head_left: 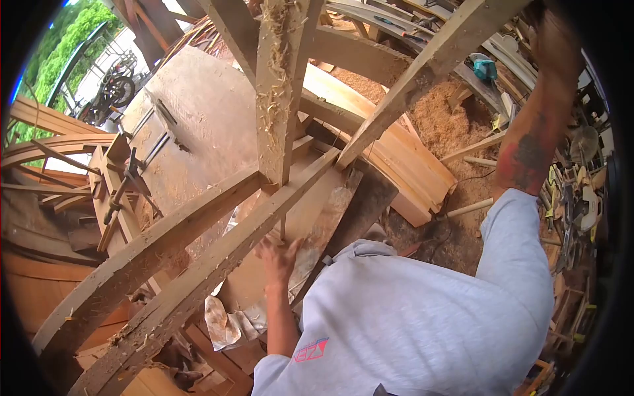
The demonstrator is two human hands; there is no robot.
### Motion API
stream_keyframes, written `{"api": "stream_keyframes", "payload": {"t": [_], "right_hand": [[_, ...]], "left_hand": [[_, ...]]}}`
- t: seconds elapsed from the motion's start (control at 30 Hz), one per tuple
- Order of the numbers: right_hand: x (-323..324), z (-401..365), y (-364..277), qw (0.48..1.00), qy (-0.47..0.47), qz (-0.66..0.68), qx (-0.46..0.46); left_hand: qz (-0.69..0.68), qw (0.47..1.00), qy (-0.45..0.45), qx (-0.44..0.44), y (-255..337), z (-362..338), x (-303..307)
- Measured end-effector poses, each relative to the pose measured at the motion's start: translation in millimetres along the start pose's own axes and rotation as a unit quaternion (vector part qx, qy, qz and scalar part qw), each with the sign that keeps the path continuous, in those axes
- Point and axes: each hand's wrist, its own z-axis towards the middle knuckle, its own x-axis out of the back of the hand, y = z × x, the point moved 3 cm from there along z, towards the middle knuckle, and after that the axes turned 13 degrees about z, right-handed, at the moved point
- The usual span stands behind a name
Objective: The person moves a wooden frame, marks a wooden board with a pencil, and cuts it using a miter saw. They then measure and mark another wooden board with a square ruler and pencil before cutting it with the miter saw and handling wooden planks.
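Note:
My left hand (276, 259) is below the long curved wooden beam (218, 265), its fingers apart and the fingertips right at the beam's lower edge. A thin upright strip of wood (282, 228) comes down close to those fingers. My right arm stretches up to the far right, where my right hand (553, 30) is dark and blurred near the end of another slanting beam (432, 69); its fingers do not show clearly. Wood shavings cling to the beams, thickest on the broad upright post (279, 92) where they meet.
A wide dusty board (198, 105) lies at the upper left, near metal clamps (125, 181). Smooth planks (396, 168) rest beside a sawdust heap (446, 122). A teal power tool (484, 67) sits at the upper right. Curved wooden pieces (49, 155) stand at left; a motorbike (117, 89) is outside.

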Motion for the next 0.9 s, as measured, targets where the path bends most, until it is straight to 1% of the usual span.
{"api": "stream_keyframes", "payload": {"t": [0.03, 0.07, 0.1, 0.13, 0.17, 0.2, 0.23, 0.27, 0.3, 0.33, 0.37, 0.4, 0.43, 0.47, 0.57, 0.6, 0.63, 0.7, 0.77, 0.9], "right_hand": [[0, 2, 3, 0.991, -0.053, 0.113, -0.050], [-9, 3, -2, 0.999, -0.018, 0.048, 0.010], [-14, 1, -7, 0.999, -0.018, 0.051, 0.009], [-19, -2, -12, 0.997, -0.009, -0.069, 0.013], [-24, -3, -12, 0.982, -0.002, -0.185, 0.018], [-25, -1, -10, 0.984, -0.006, -0.177, 0.014], [-25, 2, -6, 0.995, -0.040, -0.081, -0.037], [-26, 3, -2, 0.994, -0.073, 0.015, -0.085], [-45, -2, -1, 0.993, -0.074, 0.018, -0.085], [-79, -13, -6, 0.996, -0.049, -0.072, 0.034], [-96, -19, -13, 0.974, -0.021, -0.163, 0.154], [-90, 2, 1, 0.940, -0.086, -0.185, 0.271], [-95, 1, 4, 0.949, -0.086, -0.175, 0.249], [-104, -4, 7, 0.962, -0.083, -0.159, 0.205], [-113, -4, 13, 0.973, -0.081, -0.137, 0.165], [-115, -4, 14, 0.976, -0.079, -0.131, 0.157], [-116, -5, 14, 0.977, -0.077, -0.127, 0.151], [-119, -5, 13, 0.981, -0.073, -0.114, 0.137], [-117, -6, 12, 0.985, -0.072, -0.097, 0.122], [-100, -4, 7, 0.988, -0.081, -0.083, 0.098]], "left_hand": [[0.025, 0.999, -0.031, -0.007, 3, -18, 6], [0.052, 0.997, -0.063, -0.011, 4, -37, 11], [0.053, 0.997, -0.063, -0.008, 2, -55, 12], [0.103, 0.988, -0.113, 0.010, -2, -76, 9], [0.152, 0.975, -0.163, 0.030, -7, -94, 7], [0.154, 0.974, -0.163, 0.039, -13, -107, 7], [0.150, 0.973, -0.163, 0.060, -19, -116, 6], [0.146, 0.973, -0.162, 0.077, -25, -120, 3], [0.147, 0.973, -0.160, 0.079, -30, -121, 1], [0.165, 0.973, -0.153, 0.045, -33, -122, -1], [0.182, 0.973, -0.144, 0.009, -38, -122, -3], [0.183, 0.973, -0.143, 0.005, -46, -123, -5], [0.211, 0.971, -0.093, -0.059, -49, -124, -4], [0.238, 0.963, -0.043, -0.120, -51, -126, -2], [0.227, 0.969, -0.030, -0.097, -63, -108, 15], [0.175, 0.980, -0.037, -0.088, -76, -105, 11], [0.167, 0.980, -0.012, -0.103, -86, -100, 10], [0.178, 0.978, 0.012, -0.105, -101, -97, 8], [0.172, 0.981, 0.019, -0.089, -103, -95, 10], [0.164, 0.982, 0.021, -0.088, -99, -93, 9]]}}
